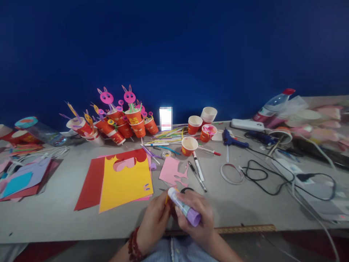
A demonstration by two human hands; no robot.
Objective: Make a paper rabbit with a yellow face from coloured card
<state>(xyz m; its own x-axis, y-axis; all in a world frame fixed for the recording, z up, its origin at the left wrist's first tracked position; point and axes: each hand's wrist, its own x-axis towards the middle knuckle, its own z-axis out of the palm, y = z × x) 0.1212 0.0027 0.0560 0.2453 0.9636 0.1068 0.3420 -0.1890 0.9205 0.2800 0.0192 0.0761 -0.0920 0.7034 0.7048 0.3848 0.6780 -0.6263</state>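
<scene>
My right hand is wrapped round a glue stick with a white end and a purple end. The white end points up and left, toward my left hand. My left fingers pinch a small yellow-orange piece, mostly hidden by the fingers. Just beyond the hands, a black loop shows, perhaps a scissors handle. Ahead of them lies a cut pink paper sheet. To the left, a yellow sheet with cut-outs along its top rests over a red sheet.
Red paper cups with pink rabbit faces stand at the back left. Open cups, pens and pipe cleaners lie centrally. Rightward are a blue glue gun, a tape ring and cables. A wooden ruler lies along the front edge.
</scene>
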